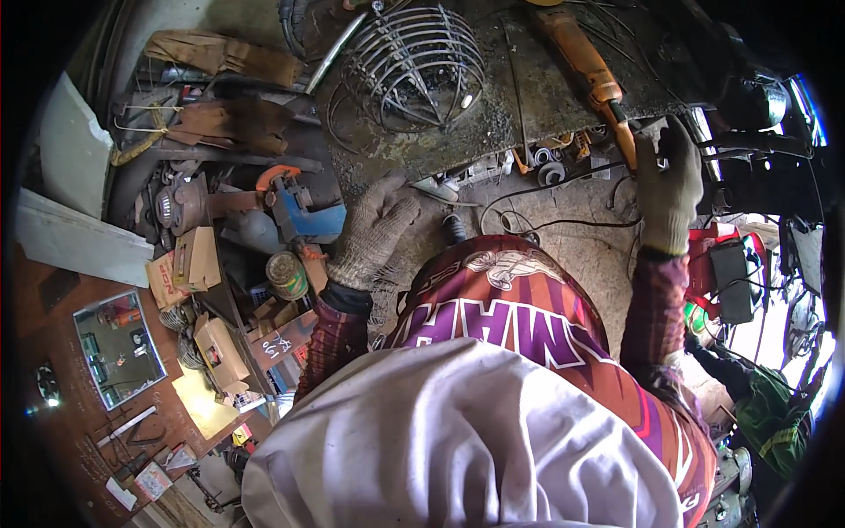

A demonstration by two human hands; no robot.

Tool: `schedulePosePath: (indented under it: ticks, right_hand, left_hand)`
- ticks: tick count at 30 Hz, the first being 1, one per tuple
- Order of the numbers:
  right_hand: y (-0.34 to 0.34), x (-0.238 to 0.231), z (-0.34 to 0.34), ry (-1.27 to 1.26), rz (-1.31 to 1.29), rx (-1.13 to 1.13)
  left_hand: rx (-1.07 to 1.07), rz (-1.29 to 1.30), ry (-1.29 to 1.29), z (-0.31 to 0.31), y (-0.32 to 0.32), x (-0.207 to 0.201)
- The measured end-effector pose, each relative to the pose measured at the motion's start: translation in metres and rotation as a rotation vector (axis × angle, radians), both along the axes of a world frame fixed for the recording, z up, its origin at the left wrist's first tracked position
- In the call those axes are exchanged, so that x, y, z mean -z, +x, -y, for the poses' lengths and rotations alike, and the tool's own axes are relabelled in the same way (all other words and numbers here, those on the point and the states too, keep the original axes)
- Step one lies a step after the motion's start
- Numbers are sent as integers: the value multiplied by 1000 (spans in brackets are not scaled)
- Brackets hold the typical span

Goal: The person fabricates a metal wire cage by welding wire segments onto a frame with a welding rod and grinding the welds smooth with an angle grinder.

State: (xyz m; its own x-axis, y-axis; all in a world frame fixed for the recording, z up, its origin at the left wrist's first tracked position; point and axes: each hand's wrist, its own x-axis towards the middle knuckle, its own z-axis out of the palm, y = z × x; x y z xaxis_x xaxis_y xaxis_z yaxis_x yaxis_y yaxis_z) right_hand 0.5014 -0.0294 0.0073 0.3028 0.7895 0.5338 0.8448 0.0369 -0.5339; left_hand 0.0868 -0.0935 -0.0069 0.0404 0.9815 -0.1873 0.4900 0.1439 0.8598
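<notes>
Both my hands wear pale knit work gloves. My left hand is at the near left corner of the dark metal worktable, its fingers loosely apart with nothing visible in them. At the table's near right corner is my right hand, its fingers bent inward; what they hold, if anything, cannot be made out. Just left of it lies a long orange power tool with a dark cord. A round cage of bent metal rods rests on the tabletop, between the two hands and farther off.
A blue and orange tool, a can and open cardboard boxes crowd the left side. A mirror lies on a brown board. Cables loop below the table edge. Red and dark bags stand on the right.
</notes>
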Motion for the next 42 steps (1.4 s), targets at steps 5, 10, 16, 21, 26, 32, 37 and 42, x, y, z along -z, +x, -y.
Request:
schedulePosePath:
  ticks: [5,10,16,21,26,32,37,42]
  right_hand:
    - [-58,6,43,-323,-374,-319]
    - [-94,22,22,-651,-305,-279]
    - [-129,37,-4,-760,-228,-252]
    - [-130,50,-9,-662,-277,-183]
    - [-106,44,-9,-531,-355,-166]
    - [-98,55,5,-546,-718,-170]
    - [-97,67,-35,-351,-513,-208]
    - [-118,44,-74,-392,81,-76]
  left_hand:
    - [-56,195,-76,-6,-6,1]
    - [-46,224,-60,-12,-10,-8]
    - [-35,198,-16,-13,-26,9]
    - [-60,274,-66,-5,-44,16]
    - [-70,333,-8,-2,-57,10]
    - [-112,310,-12,-9,-70,11]
    - [-68,257,-5,-11,-77,8]
    - [-150,88,155,-33,-87,2]
